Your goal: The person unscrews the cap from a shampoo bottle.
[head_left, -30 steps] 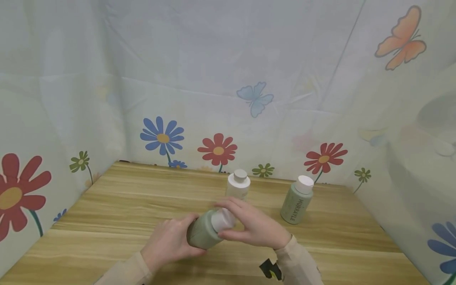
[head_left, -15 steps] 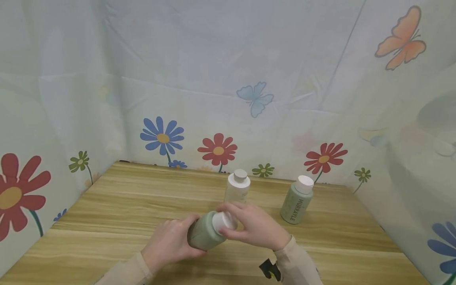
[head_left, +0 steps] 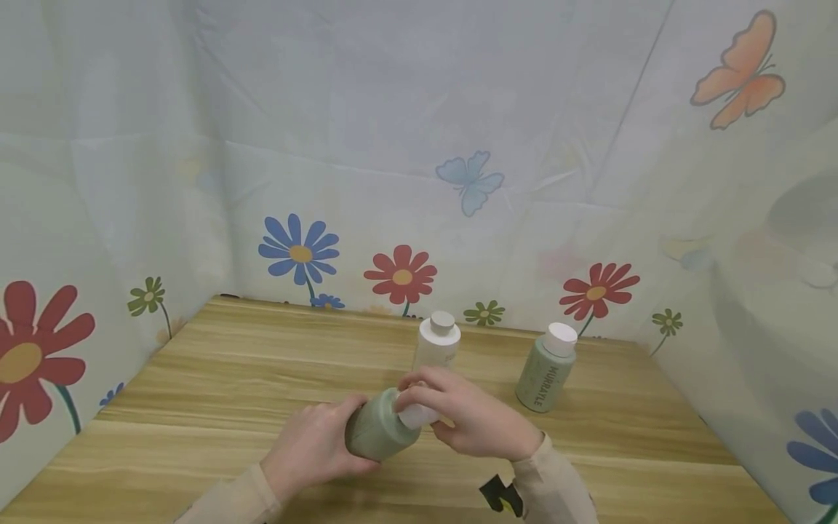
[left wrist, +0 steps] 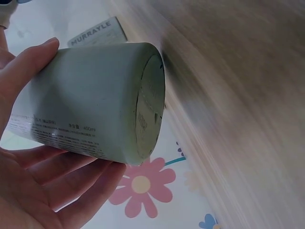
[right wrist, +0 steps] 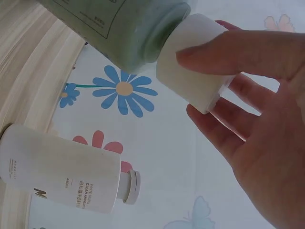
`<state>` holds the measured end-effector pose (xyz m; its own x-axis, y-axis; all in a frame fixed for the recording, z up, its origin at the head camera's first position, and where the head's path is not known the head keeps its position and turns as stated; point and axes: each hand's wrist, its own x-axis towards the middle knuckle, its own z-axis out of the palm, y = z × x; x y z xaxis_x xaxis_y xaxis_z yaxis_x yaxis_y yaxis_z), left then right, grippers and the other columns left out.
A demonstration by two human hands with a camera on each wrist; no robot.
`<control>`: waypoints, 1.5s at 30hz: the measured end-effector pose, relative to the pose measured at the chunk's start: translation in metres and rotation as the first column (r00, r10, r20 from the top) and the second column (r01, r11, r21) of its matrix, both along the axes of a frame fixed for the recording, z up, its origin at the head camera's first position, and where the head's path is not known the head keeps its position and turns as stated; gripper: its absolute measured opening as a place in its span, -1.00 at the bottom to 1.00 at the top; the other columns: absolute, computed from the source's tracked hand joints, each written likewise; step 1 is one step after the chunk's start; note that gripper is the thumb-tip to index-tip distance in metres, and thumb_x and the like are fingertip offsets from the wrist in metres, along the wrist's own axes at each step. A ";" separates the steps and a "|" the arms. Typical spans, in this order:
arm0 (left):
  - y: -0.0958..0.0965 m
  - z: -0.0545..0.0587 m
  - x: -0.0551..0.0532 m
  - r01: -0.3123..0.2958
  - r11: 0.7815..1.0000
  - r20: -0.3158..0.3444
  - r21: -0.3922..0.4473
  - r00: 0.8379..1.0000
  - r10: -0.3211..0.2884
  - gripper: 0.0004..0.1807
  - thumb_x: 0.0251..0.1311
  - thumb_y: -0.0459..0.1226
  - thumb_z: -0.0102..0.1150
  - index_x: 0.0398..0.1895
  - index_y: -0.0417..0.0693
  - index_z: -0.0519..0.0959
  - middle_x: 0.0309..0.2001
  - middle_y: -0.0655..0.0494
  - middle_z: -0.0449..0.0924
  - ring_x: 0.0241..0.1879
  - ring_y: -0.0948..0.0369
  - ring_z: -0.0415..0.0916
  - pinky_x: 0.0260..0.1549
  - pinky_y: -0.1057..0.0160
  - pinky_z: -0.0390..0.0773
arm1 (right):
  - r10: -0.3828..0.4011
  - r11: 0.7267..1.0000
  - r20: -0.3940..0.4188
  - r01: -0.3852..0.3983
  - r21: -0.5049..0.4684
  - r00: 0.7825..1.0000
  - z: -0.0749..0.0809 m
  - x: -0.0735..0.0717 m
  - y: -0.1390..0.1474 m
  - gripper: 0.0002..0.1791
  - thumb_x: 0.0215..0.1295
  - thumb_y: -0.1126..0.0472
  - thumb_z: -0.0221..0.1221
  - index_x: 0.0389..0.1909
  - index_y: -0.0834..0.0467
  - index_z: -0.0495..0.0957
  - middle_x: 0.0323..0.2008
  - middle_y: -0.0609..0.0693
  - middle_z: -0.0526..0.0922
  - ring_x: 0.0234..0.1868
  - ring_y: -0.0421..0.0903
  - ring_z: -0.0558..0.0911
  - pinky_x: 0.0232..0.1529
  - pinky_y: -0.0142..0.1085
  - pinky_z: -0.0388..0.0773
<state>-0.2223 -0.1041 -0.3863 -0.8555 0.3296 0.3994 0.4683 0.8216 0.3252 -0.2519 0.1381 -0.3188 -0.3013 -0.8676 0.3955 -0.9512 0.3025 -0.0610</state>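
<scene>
My left hand (head_left: 314, 445) grips a pale green bottle (head_left: 378, 429), tilted above the table with its base toward me in the left wrist view. The thumb lies on one side of the body and the fingers are underneath. At the bottle's upper end, my right hand (head_left: 484, 418) holds the wide white cap (right wrist: 190, 62) between thumb and fingers. The cap sits at the bottle's neck; whether it is threaded on cannot be seen. Behind the right hand stands a white bottle (head_left: 437, 349) with a small cap, its lower part hidden in the head view.
A second green bottle (head_left: 546, 375) with a white cap and "MURRAYLE" lettering stands upright at the right. A small black piece (head_left: 500, 496) shows by the right sleeve. Flowered cloth (head_left: 366, 160) hangs behind and beside the wooden table (head_left: 262, 356).
The right hand's fingers have shifted around the cap, now arching over its top with the thumb lower. The left hand and its bottle stay nearly in place.
</scene>
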 end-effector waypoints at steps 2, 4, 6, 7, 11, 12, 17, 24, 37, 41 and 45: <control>0.000 0.002 0.001 -0.007 1.000 0.000 0.004 1.000 0.007 -0.26 -0.40 0.11 0.57 -0.07 0.01 0.55 -0.32 0.19 0.70 -0.46 0.33 0.57 -0.46 0.31 0.54 | -0.005 1.000 0.008 0.005 -0.020 1.000 0.002 0.000 0.001 -0.44 -0.05 0.51 0.30 0.02 0.06 0.49 0.08 0.02 0.51 0.08 -0.08 0.53 0.11 -0.22 0.56; 0.000 0.004 0.001 -0.018 1.000 0.012 0.011 1.000 0.018 -0.26 -0.40 0.11 0.57 -0.08 0.01 0.55 -0.34 0.18 0.70 -0.47 0.33 0.56 -0.47 0.32 0.53 | -0.023 0.999 0.046 0.025 -0.043 0.999 0.004 0.000 0.002 -0.42 -0.03 0.49 0.31 0.06 0.06 0.48 0.10 0.01 0.48 0.08 -0.09 0.52 0.10 -0.24 0.56; -0.001 0.007 0.002 -0.029 0.999 0.032 0.019 0.999 0.029 -0.26 -0.39 0.11 0.57 -0.07 -0.01 0.56 -0.34 0.17 0.70 -0.47 0.33 0.55 -0.46 0.32 0.52 | -0.042 0.996 0.095 0.049 -0.073 0.995 0.006 0.000 0.003 -0.42 0.01 0.45 0.32 0.10 0.06 0.46 0.11 0.00 0.45 0.09 -0.10 0.50 0.09 -0.25 0.57; -0.001 0.008 0.002 -0.033 0.999 0.044 0.025 0.999 0.032 -0.26 -0.39 0.11 0.57 -0.07 -0.01 0.56 -0.33 0.17 0.70 -0.47 0.33 0.56 -0.45 0.32 0.53 | -0.048 0.994 0.124 0.059 -0.091 0.991 0.006 0.000 0.004 -0.42 0.04 0.42 0.33 0.12 0.06 0.46 0.12 -0.01 0.44 0.09 -0.11 0.50 0.08 -0.26 0.57; -0.004 0.011 0.001 -0.042 0.998 0.052 0.047 0.998 0.039 -0.25 -0.41 0.12 0.57 -0.07 -0.02 0.56 -0.33 0.17 0.70 -0.46 0.34 0.55 -0.44 0.32 0.52 | -0.027 0.980 0.208 0.067 -0.187 0.978 0.006 -0.002 0.005 -0.42 0.11 0.30 0.35 0.18 0.03 0.44 0.15 -0.03 0.44 0.09 -0.14 0.49 0.04 -0.29 0.58; -0.005 0.011 0.001 -0.047 0.997 0.050 0.055 0.998 0.044 -0.25 -0.42 0.12 0.58 -0.08 0.00 0.56 -0.33 0.18 0.70 -0.45 0.35 0.54 -0.43 0.32 0.52 | -0.008 0.974 0.232 0.060 -0.216 0.973 0.005 -0.003 0.005 -0.42 0.13 0.28 0.35 0.20 0.04 0.43 0.16 -0.02 0.44 0.09 -0.15 0.49 0.02 -0.30 0.59; -0.016 0.016 0.003 -0.104 0.989 0.057 0.105 0.993 0.098 -0.22 -0.44 0.12 0.59 -0.05 0.01 0.56 -0.28 0.18 0.70 -0.39 0.33 0.57 -0.37 0.29 0.56 | 0.114 0.933 0.389 0.036 -0.358 0.914 0.000 -0.006 0.001 -0.44 0.20 0.29 0.29 0.24 0.13 0.41 0.18 0.09 0.49 0.06 -0.21 0.52 -0.03 -0.29 0.63; -0.048 0.024 0.008 -0.163 0.967 0.174 0.195 0.976 0.129 -0.12 -0.41 0.16 0.57 0.09 0.00 0.52 -0.09 0.07 0.70 -0.19 0.17 0.66 -0.22 0.12 0.65 | 0.097 0.886 0.645 0.229 -0.403 0.758 -0.017 -0.012 -0.018 -0.47 0.17 0.25 0.33 0.18 0.10 0.46 0.12 0.11 0.60 0.06 -0.23 0.59 0.14 -0.35 0.52; -0.125 0.026 0.012 -0.201 0.938 0.310 0.283 0.944 0.108 -0.01 -0.22 0.12 0.51 0.27 -0.16 0.33 0.10 -0.16 0.58 0.02 -0.02 0.59 -0.12 0.00 0.63 | 0.039 0.953 0.830 0.230 -0.199 0.557 -0.060 -0.026 -0.097 -0.39 0.04 0.35 0.37 0.12 0.24 0.34 0.09 0.12 0.50 0.05 -0.17 0.56 0.06 -0.46 0.49; -0.139 0.018 0.012 -0.170 0.940 0.304 0.297 0.950 0.076 -0.01 -0.19 0.06 0.52 0.28 -0.23 0.31 0.10 -0.22 0.56 0.00 -0.05 0.60 -0.15 0.04 0.65 | -0.006 0.969 0.817 0.206 -0.139 0.577 -0.069 -0.027 -0.114 -0.39 -0.02 0.36 0.38 0.11 0.16 0.41 0.07 0.00 0.53 0.04 -0.26 0.52 0.08 -0.43 0.46; -0.151 0.007 0.009 -0.149 0.938 0.322 0.314 0.946 0.042 -0.02 -0.18 0.02 0.53 0.31 -0.18 0.29 0.13 -0.20 0.55 0.03 -0.07 0.59 -0.14 0.06 0.65 | -0.063 0.968 0.787 0.231 -0.102 0.614 -0.077 -0.030 -0.128 -0.43 -0.06 0.31 0.41 0.05 0.09 0.50 -0.02 -0.10 0.61 0.00 -0.33 0.50 0.07 -0.37 0.46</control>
<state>-0.2129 -0.2547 -0.3789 -0.9734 0.1352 0.1851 0.2271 0.6781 0.6990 -0.2814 0.0104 -0.3953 -0.6837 -0.7239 0.0924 -0.4681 0.3379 -0.8165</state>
